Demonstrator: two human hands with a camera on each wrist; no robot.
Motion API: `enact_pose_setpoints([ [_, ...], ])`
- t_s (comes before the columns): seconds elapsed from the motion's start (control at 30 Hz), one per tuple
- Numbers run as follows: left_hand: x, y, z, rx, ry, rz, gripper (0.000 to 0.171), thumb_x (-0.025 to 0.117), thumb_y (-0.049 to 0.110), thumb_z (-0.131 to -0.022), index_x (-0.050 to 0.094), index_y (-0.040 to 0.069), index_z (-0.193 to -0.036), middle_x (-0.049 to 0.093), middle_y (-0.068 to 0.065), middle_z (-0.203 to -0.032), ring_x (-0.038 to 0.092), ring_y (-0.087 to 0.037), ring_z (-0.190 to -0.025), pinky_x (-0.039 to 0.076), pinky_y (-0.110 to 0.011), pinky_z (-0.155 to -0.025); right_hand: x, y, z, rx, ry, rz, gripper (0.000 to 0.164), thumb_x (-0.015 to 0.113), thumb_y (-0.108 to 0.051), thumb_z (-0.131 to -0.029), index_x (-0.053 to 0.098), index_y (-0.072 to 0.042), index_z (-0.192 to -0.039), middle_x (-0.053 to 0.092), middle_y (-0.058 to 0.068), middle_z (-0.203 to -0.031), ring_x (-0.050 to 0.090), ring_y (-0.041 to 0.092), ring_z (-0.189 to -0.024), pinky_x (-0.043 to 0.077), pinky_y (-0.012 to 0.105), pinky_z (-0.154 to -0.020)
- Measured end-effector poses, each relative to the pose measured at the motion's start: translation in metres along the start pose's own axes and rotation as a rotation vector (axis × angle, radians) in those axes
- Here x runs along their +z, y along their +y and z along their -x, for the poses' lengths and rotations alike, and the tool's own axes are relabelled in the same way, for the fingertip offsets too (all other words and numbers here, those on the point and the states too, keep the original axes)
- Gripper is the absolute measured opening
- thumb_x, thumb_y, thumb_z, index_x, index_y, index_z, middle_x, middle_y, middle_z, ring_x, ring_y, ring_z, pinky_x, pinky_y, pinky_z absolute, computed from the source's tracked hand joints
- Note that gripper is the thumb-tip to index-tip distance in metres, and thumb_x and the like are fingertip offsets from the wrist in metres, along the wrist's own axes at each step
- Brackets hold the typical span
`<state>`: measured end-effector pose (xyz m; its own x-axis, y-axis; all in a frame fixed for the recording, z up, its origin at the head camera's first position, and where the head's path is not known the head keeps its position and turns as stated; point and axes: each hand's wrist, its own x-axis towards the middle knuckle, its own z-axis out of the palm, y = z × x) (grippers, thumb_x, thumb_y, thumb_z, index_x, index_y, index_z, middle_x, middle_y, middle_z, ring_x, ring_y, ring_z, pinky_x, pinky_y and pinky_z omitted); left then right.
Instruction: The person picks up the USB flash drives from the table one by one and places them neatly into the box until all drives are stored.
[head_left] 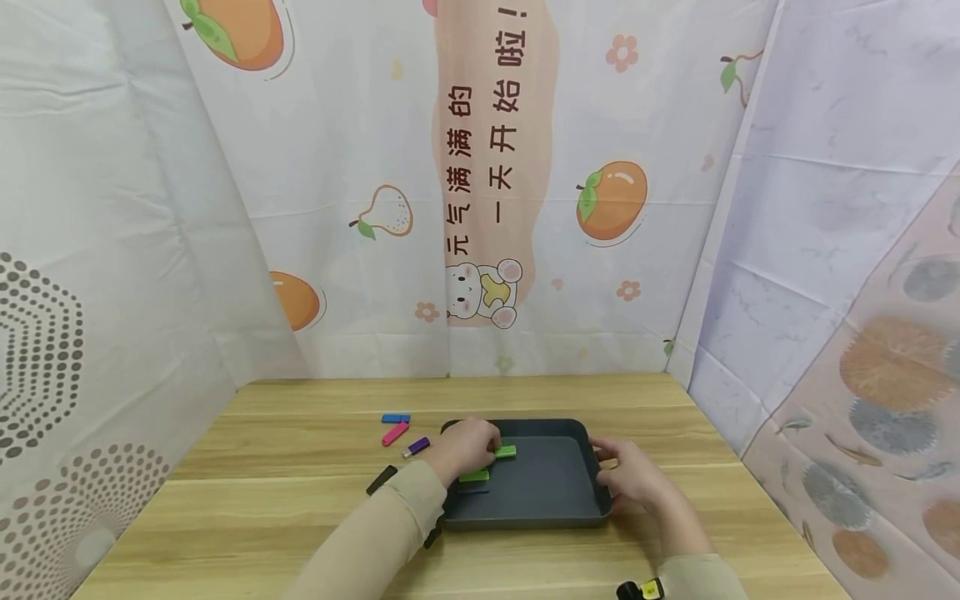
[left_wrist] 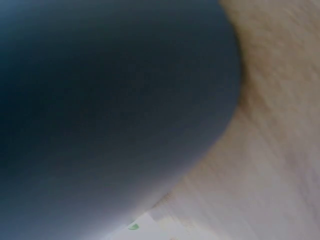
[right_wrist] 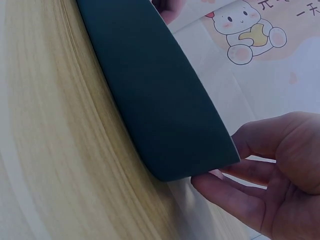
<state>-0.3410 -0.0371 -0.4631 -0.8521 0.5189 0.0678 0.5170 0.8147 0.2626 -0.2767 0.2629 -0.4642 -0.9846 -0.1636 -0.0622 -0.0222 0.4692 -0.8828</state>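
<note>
A dark grey rectangular tray [head_left: 551,483] lies on the wooden table, and its outer wall [right_wrist: 155,95] fills much of the right wrist view. My left hand [head_left: 467,447] reaches over the tray's left side, fingers curled at a green USB stick [head_left: 506,452]. A second green stick [head_left: 474,477] lies in the tray below that hand, beside a thin dark strip [head_left: 472,492]. At the tray's right end, my right hand [head_left: 630,472] grips the rim, thumb and fingers at the corner. The left wrist view is blurred and shows only the dark tray wall [left_wrist: 120,100] close up.
Left of the tray lie a blue stick [head_left: 395,418], a pink stick [head_left: 395,434], a purple USB stick [head_left: 416,447] with a metal plug and a black stick [head_left: 382,480]. Another black piece [head_left: 432,536] is partly hidden by the left sleeve. Printed curtains [head_left: 337,125] hang behind the table.
</note>
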Motion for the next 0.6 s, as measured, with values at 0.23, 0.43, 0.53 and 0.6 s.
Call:
enact_pose_setpoints([
  [0.23, 0.0063, -0.0006, -0.0021, 0.026, 0.001, -0.055, 0.007, 0.076, 0.012, -0.09, 0.077, 0.019, -0.092, 0.067, 0.006, -0.089, 0.055, -0.008, -0.073, 0.051, -0.028, -0.067, -0.0006, 0.0, 0.0004, -0.004, -0.005, 0.0, 0.071, 0.058, 0.016, -0.077, 0.048, 0.005, -0.147, 0.055, 0.034, -0.128, 0.068, 0.029, -0.072, 0.058, 0.049, -0.053],
  [0.43, 0.0036, 0.0032, -0.0013, 0.038, 0.003, -0.082, 0.006, 0.077, 0.013, -0.09, 0.077, 0.018, -0.091, 0.068, 0.007, -0.088, 0.055, -0.007, -0.072, 0.051, -0.029, -0.067, -0.001, -0.0004, 0.0003, -0.007, -0.009, 0.002, 0.071, 0.058, 0.015, -0.078, 0.047, 0.005, -0.147, 0.055, 0.034, -0.128, 0.067, 0.028, -0.069, 0.058, 0.048, -0.052],
  [0.53, 0.0022, 0.005, -0.0011, 0.041, 0.004, -0.099, 0.007, 0.077, 0.012, -0.09, 0.077, 0.018, -0.092, 0.068, 0.007, -0.089, 0.055, -0.007, -0.073, 0.051, -0.029, -0.067, -0.0012, -0.0007, 0.0005, -0.008, -0.011, 0.001, 0.07, 0.059, 0.015, -0.079, 0.047, 0.004, -0.147, 0.055, 0.034, -0.128, 0.067, 0.028, -0.069, 0.058, 0.049, -0.053],
  [0.6, 0.0024, 0.0053, -0.0011, 0.042, 0.009, -0.109, 0.007, 0.077, 0.012, -0.089, 0.077, 0.019, -0.091, 0.067, 0.006, -0.089, 0.055, -0.007, -0.073, 0.051, -0.028, -0.067, -0.0014, -0.0006, 0.0006, -0.007, -0.013, 0.0, 0.07, 0.059, 0.015, -0.079, 0.047, 0.004, -0.147, 0.055, 0.034, -0.129, 0.066, 0.028, -0.068, 0.058, 0.049, -0.053],
])
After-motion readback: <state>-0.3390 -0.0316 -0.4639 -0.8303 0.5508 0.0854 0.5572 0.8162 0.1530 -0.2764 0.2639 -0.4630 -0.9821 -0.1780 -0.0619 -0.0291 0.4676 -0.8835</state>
